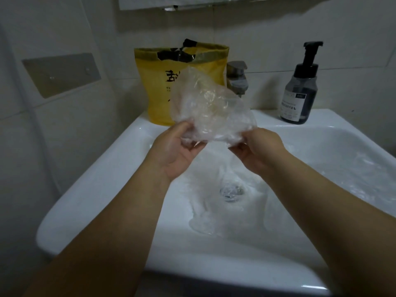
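Left forearm (128,211) and right forearm (321,200) cross the near rim of the sink (96,179) and meet above its basin. Left hand (177,151), palm up, pinches the lower left edge of a crumpled clear bag (210,106) between thumb and curled fingers. Right hand (259,151) pinches the lower right edge in the same way, though its fingertips are partly hidden by the film.

The bag hangs in air over the back half of the sink, clear of the basin. Its body rises up and away from the fingers toward the faucet (236,80), and its width runs left to right between the 2 hands. Both hands lie about equally near it, so either could take it alone.

Judgement: spreading or turning the bag calls for pulling the 2 pinched edges apart sideways. Open room lies to both sides and down toward the drain (231,191). At the sink's back rim, the yellow pouch (154,86) and the faucet stand close behind the film, and a pump bottle (300,93) stands well to the right.
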`<state>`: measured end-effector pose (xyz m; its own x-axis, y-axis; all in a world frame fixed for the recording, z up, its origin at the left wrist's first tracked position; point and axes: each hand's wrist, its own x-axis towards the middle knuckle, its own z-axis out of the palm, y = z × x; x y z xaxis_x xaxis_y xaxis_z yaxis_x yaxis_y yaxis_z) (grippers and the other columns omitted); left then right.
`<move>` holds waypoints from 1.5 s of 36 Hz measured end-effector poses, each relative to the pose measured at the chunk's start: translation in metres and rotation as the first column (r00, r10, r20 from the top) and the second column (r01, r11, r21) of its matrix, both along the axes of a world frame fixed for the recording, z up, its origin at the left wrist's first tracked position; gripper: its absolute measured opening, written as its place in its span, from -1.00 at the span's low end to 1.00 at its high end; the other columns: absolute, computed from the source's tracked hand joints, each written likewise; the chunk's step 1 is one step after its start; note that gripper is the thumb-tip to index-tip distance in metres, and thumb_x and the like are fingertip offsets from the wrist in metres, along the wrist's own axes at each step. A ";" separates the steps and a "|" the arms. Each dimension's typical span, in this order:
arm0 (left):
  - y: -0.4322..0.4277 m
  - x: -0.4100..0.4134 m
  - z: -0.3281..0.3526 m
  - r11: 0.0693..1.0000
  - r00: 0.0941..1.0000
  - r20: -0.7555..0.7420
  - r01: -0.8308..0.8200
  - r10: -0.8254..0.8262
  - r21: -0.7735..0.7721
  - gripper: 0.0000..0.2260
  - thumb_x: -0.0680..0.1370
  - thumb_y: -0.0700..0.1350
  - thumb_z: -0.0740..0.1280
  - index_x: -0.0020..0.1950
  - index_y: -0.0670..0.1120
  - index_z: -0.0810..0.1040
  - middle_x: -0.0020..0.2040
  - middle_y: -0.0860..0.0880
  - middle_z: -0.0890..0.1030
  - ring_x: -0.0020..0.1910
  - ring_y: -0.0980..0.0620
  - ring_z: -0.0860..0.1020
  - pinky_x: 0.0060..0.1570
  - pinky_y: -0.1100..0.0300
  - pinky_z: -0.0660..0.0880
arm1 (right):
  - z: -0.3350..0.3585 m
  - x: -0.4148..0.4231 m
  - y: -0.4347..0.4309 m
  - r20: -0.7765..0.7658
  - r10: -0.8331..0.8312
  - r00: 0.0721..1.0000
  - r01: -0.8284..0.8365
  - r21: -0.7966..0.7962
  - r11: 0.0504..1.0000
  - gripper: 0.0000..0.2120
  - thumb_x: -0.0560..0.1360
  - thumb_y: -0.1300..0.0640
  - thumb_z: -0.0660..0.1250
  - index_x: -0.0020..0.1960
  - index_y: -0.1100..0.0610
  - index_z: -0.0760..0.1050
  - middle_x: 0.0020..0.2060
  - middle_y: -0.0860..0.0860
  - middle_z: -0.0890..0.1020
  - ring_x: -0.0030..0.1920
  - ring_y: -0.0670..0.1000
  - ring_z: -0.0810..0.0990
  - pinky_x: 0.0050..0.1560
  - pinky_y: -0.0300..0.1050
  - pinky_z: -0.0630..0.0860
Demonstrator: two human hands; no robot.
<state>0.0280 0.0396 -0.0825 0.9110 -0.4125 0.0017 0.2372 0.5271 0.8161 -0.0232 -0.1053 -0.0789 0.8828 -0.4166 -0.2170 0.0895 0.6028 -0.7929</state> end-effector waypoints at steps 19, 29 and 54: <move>0.018 0.003 0.006 0.984 0.990 -0.103 0.079 -0.096 -0.158 -0.78 0.46 -0.11 0.31 0.05 -0.13 0.62 -0.13 -0.04 0.70 -0.17 0.06 0.68 -0.09 0.20 0.61 | 0.017 -0.021 -0.011 0.096 0.149 0.984 -0.160 0.111 0.981 -0.77 0.53 0.06 0.24 -0.13 0.18 0.58 -0.34 0.08 0.68 -0.43 0.05 0.65 -0.42 -0.21 0.56; 0.024 -0.005 0.007 0.978 0.982 -0.051 0.175 -0.182 -0.111 -0.60 0.41 0.06 0.28 0.16 -0.09 0.61 -0.02 -0.11 0.68 -0.14 -0.08 0.68 -0.27 0.16 0.61 | 0.019 -0.016 -0.016 0.251 0.122 0.960 -0.199 0.309 0.930 -0.76 0.60 0.18 0.14 -0.05 0.28 0.54 -0.23 0.18 0.69 -0.28 0.14 0.70 -0.30 -0.04 0.64; 0.009 -0.017 -0.002 0.722 0.866 0.404 -0.075 -0.295 0.687 -0.40 0.30 0.13 0.48 0.33 0.09 0.52 0.22 0.09 0.61 0.20 0.10 0.56 0.14 0.18 0.46 | 0.018 -0.020 -0.017 0.117 0.641 0.759 -0.524 -0.475 0.707 -0.82 0.33 0.25 0.36 -0.07 0.18 0.46 -0.28 0.12 0.59 -0.32 0.06 0.60 -0.28 -0.12 0.57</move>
